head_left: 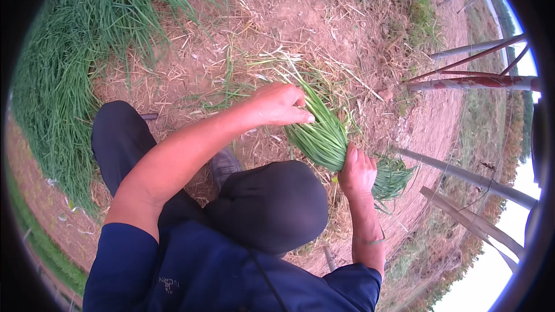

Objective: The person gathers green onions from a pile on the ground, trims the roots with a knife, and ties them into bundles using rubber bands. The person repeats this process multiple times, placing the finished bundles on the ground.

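Note:
A bundle of long green leafy stalks, like garlic chives [321, 138], lies slantwise before me, pale ends towards the top and darker leaf tips past my right hand. My right hand [357, 172] is closed around its leafy part. Over the upper part of the bundle is my left hand [288, 106], fingers curled and thumb against the stalks; whether it pinches any of them is unclear. Loose pale stalks and straw lie around the bundle's upper end.
A large heap of the same green leaves [65, 73] covers the ground at the left. My bent knees [271, 206] are close below the bundle. Straw litters the soil [295, 4]. Metal poles [468, 83] and a slanting pipe [468, 175] stand at the right.

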A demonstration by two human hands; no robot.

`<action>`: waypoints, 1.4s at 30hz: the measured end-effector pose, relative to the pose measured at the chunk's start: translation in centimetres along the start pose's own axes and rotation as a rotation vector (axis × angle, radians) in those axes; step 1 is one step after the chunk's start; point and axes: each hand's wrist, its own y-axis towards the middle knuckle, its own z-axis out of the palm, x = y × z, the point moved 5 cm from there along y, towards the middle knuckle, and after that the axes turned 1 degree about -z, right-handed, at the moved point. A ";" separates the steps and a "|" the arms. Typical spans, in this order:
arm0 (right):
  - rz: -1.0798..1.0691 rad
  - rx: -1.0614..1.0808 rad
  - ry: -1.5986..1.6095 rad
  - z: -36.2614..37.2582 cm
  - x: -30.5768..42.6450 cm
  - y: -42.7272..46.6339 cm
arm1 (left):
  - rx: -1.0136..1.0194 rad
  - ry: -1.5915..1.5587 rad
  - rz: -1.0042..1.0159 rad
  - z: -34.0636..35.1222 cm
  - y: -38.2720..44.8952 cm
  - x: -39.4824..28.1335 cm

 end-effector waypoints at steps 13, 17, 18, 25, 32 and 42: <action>-0.051 -0.060 -0.033 -0.7 0.1 0.7 | -0.746 -0.231 -0.008 -2.6 -0.1 6.7; -0.107 -0.093 -0.081 -1.4 -0.3 1.0 | -0.619 -0.095 -0.102 -7.9 0.7 10.6; -0.123 -0.112 -0.083 -1.5 -0.2 0.7 | -0.524 -0.041 -0.062 -8.0 0.2 8.6; -0.233 -0.130 -0.088 -1.8 1.8 2.4 | 0.033 -0.061 0.151 -1.5 3.0 0.8; -0.240 -0.087 -0.072 -0.7 2.2 2.5 | -0.335 -0.613 0.110 -1.5 4.6 5.0; -0.248 -0.085 -0.067 -0.6 2.2 2.7 | -0.095 0.171 0.173 -4.5 2.7 4.6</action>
